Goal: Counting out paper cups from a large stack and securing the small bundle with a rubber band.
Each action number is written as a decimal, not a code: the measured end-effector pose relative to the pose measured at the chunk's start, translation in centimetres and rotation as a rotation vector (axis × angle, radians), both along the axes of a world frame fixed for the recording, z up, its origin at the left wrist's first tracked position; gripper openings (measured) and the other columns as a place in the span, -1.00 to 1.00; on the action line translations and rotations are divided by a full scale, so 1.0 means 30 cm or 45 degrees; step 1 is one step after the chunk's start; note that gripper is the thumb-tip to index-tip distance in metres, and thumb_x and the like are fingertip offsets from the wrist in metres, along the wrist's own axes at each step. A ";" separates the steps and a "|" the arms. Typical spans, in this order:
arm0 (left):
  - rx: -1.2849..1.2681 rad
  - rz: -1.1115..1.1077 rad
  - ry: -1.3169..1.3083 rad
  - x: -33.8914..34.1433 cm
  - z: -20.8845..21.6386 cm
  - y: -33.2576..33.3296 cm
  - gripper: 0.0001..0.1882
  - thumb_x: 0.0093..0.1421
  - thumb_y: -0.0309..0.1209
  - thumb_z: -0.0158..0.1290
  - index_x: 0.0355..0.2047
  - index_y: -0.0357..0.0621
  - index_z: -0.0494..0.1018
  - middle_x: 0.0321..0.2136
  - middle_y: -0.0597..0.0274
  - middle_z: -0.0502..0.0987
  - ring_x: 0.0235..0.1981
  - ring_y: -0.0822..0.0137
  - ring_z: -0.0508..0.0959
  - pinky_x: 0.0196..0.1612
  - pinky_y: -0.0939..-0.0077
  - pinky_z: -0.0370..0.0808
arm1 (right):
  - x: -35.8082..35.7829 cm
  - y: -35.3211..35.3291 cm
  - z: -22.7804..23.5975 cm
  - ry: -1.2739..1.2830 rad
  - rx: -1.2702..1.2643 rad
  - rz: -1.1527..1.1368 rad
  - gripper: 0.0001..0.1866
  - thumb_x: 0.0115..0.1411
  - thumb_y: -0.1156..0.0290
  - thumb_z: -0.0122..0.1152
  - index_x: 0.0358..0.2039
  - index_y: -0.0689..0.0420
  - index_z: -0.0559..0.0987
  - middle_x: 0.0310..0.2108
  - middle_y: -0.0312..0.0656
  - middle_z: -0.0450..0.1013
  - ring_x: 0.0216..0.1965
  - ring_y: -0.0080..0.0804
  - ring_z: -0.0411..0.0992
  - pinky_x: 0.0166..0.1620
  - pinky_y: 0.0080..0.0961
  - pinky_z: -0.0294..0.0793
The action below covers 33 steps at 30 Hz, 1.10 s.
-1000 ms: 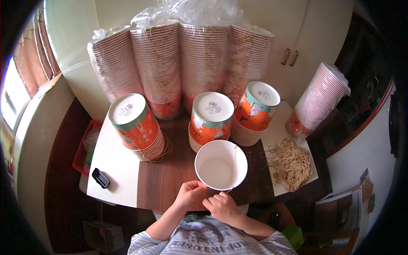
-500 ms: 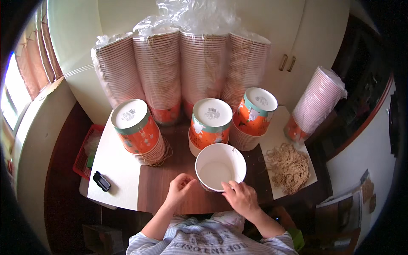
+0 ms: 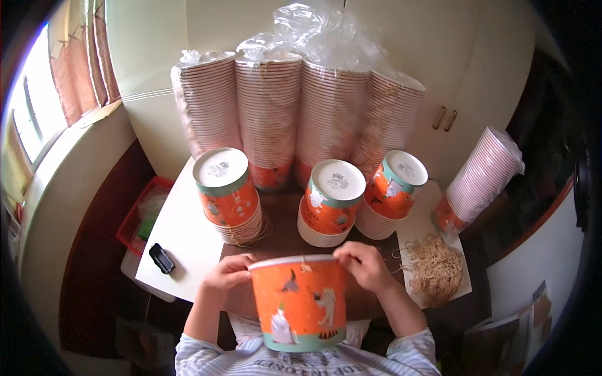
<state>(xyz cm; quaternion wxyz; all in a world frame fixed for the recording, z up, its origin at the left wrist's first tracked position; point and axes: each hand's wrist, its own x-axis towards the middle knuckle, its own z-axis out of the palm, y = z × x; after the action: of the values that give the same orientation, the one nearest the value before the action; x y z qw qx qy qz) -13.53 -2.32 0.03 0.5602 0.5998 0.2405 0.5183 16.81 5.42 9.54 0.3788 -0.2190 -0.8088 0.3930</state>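
Note:
An orange paper bucket (image 3: 300,305) with printed animals, a green band at its base and a white rim is held up close to my body. Its side faces up toward me, so its inside is hidden. My left hand (image 3: 231,272) pinches the rim at the left. At the right end of the rim, my right hand (image 3: 367,266) grips it with fingers curled. A small tan bit of string shows at the middle of the rim. Beyond the bucket stand upside-down bucket stacks: one on the left (image 3: 227,202), one in the middle (image 3: 331,213) and one on the right (image 3: 394,194).
Tall plastic-wrapped bucket stacks (image 3: 268,106) line the back of the table (image 3: 188,238). Another wrapped stack (image 3: 481,178) leans at the right. A pile of tan strings (image 3: 433,266) lies right, a small black case (image 3: 162,258) left. A red basket (image 3: 135,225) stands beside the table.
The bucket went from standing on the table, open side up, to being held nearer my body with its side showing. Both hands now grip its rim. The whole view has shifted.

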 end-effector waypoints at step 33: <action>-0.613 1.086 -0.300 -0.467 -0.012 0.341 -0.87 0.19 -0.36 -0.10 -0.46 -0.11 0.32 -0.69 0.43 0.35 -0.79 0.68 0.25 -0.79 0.90 0.17 | -0.720 0.538 -0.286 0.189 -1.040 -0.024 -0.81 0.14 0.41 -0.01 -0.26 0.18 0.48 -0.48 -0.31 0.42 -0.56 -0.59 0.30 -0.53 -0.64 0.27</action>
<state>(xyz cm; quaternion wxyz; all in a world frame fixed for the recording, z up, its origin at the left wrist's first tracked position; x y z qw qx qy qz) -27.53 7.91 -0.32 0.4444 0.2392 0.5120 0.6951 -4.78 21.55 0.95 0.3216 -0.3298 -0.5548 0.6928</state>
